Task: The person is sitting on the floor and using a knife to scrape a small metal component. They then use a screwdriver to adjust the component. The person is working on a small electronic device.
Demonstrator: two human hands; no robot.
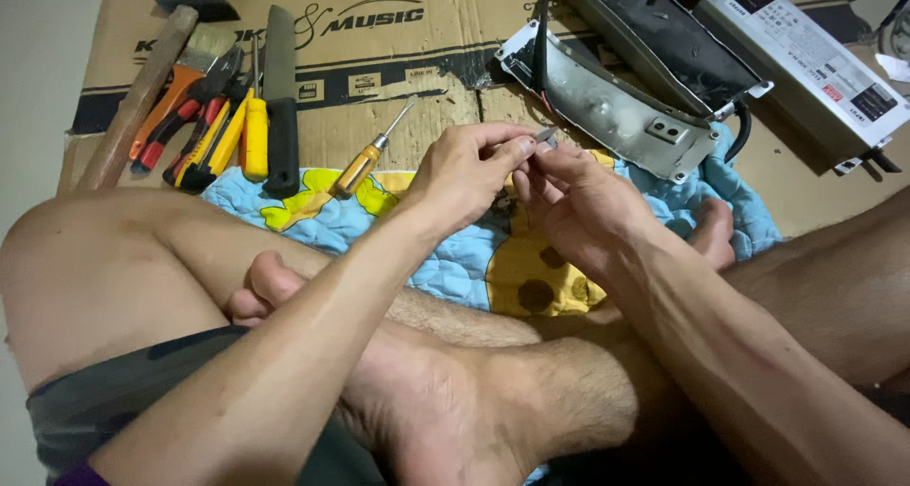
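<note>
1. Person sits cross-legged on the floor; the two hands meet above a blue and yellow quilted cloth (455, 258) spread on flattened brown cardboard (379, 69)
2. Left hand (464, 178): thumb and fingers pinched together on a small grey metal piece (547, 136), too small to identify
3. Right hand (578, 197): fingertips closed on the same small piece from below, touching the left fingertips
4. The piece is held in the air, just in front of a long grey metal housing with a flat mounting plate (616, 107), which lies opened on the cloth edge; a black inner tray (664, 36) and a white rectangular power unit (806, 55) lie behind it
5. Orange-handled screwdriver (365, 164) lies unused beside the left hand; wooden-handled hammer (142, 88), pliers and black-handled knife (280, 97) rest further left
6. Judgement: housing already apart, small-part work in hand, reassembly outstanding
</note>
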